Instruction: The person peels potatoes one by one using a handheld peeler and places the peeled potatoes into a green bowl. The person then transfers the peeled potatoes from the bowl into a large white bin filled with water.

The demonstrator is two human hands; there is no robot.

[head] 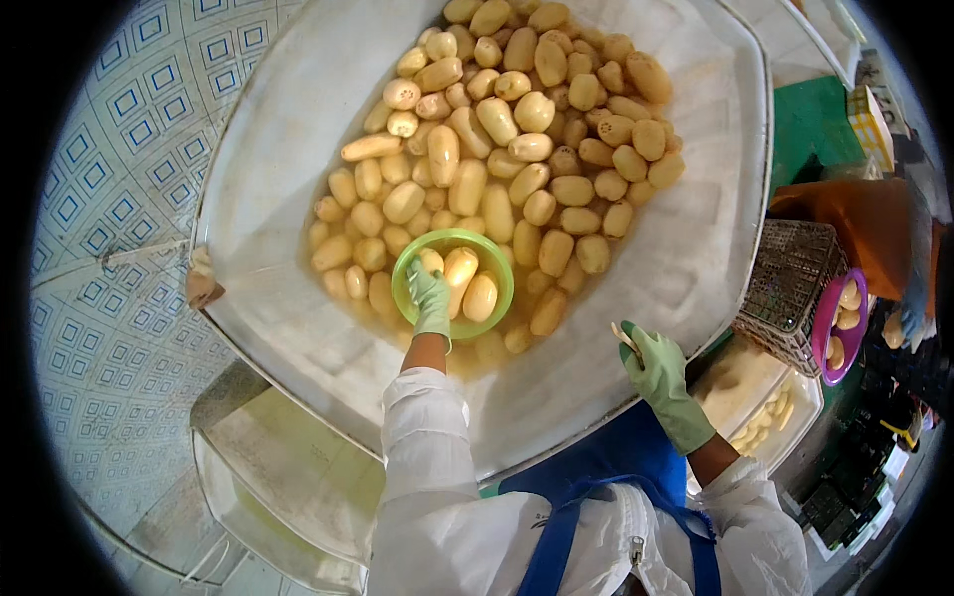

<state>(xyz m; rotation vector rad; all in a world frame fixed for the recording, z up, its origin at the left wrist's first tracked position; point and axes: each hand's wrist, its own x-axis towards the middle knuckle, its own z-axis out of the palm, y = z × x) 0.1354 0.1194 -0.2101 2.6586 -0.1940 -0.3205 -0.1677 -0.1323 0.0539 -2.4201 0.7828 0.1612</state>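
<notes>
My left hand, in a pale green rubber glove, reaches into a lime-green plastic bowl. Its fingers are closed around the near end of a peeled lotus root piece. More lotus root pieces lie beside it in the bowl. The bowl sits among lotus roots in cloudy water, inside a large white plastic tub. Over the tub's lower right rim, my right hand, gloved the same way, grips a small pale tool. Most of that tool is hidden by the glove.
Many lotus root pieces fill the tub's middle and far side. To the right stand a plastic crate, a purple basin with lotus roots, and a white container. Another person's blue-gloved hand is beyond them. A pale tub stands lower left.
</notes>
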